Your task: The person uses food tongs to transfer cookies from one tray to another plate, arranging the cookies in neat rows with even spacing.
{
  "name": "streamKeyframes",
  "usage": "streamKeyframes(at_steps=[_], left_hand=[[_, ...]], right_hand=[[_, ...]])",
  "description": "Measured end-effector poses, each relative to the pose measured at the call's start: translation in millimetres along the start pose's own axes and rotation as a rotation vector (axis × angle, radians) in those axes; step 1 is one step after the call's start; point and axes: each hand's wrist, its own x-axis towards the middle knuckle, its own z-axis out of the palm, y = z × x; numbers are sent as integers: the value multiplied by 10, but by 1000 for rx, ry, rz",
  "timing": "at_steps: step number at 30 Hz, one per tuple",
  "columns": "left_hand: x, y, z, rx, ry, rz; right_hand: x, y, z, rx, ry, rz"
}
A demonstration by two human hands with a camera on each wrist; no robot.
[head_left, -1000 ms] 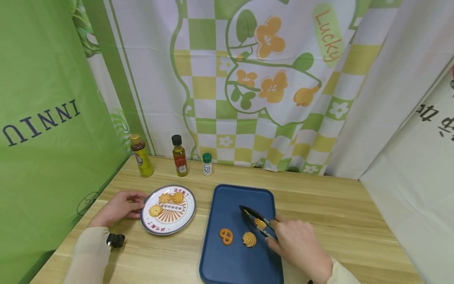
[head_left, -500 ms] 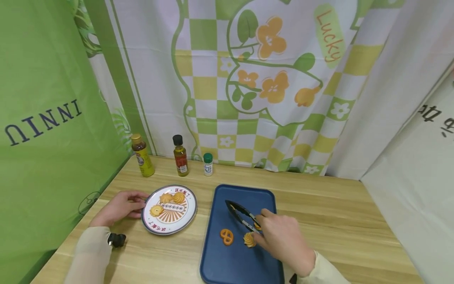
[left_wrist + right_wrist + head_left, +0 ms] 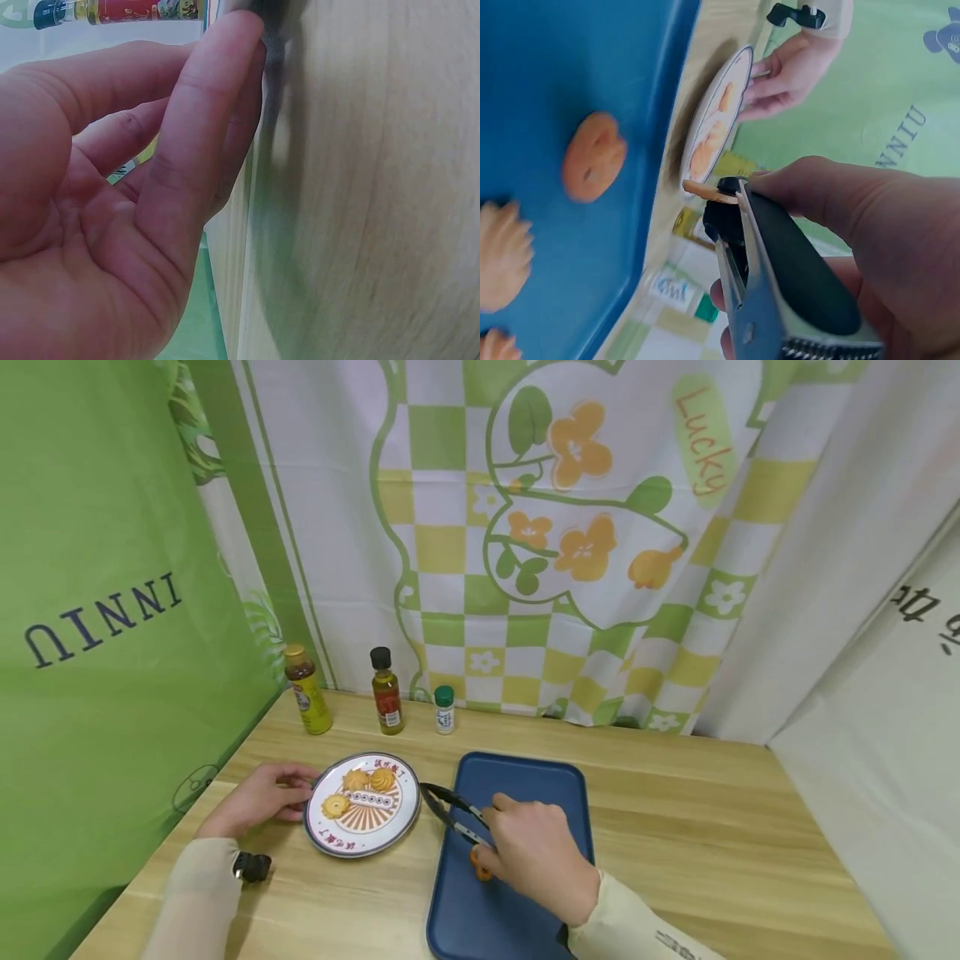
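My right hand [image 3: 536,856] grips black-and-metal tongs [image 3: 465,831], their tips close to the right rim of the white plate [image 3: 378,837]. A thin orange-brown biscuit piece [image 3: 705,192] sticks out from the tong tips in the right wrist view. My left hand [image 3: 262,797] holds the plate at its left rim, with thumb and fingertips together there. Several golden cookies [image 3: 335,807] lie on the plate. A pretzel [image 3: 594,157] rests on the blue tray [image 3: 517,768], partly hidden by my right hand in the head view. Swirl cookies [image 3: 502,255] also lie on the tray.
Along the back of the wooden table [image 3: 675,810] stand a yellow-labelled bottle [image 3: 309,697], an oil bottle with a black cap [image 3: 387,693] and a small green-capped shaker [image 3: 444,712]. A patterned curtain [image 3: 577,635] hangs behind them.
My right hand has carried the tongs left from over the tray's swirl cookies to the plate's right edge. My left hand has stayed at the plate's rim.
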Motion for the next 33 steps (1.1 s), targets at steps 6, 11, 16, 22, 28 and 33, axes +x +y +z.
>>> streamKeyframes(at_steps=[6,11,16,22,28,33], left_hand=[[-12,-3,0,-10,-2,7],[-19,-4,18,-10,-7,7],[-21,-7,31,-18,-5,6],[-19,4,36,-27,-13,12],[-20,9,22,-25,-5,10],[-31,5,12,-14,1,7]], right_hand=[[258,-211,103,-15,-13,-66],[430,-352,231,-56,7,-89],[555,-440,373,-119,54,-123],[647,-513,445,-155,58,-142],[695,-564,458,-128,20,-125],[719,-598,476,-57,-77,-83]])
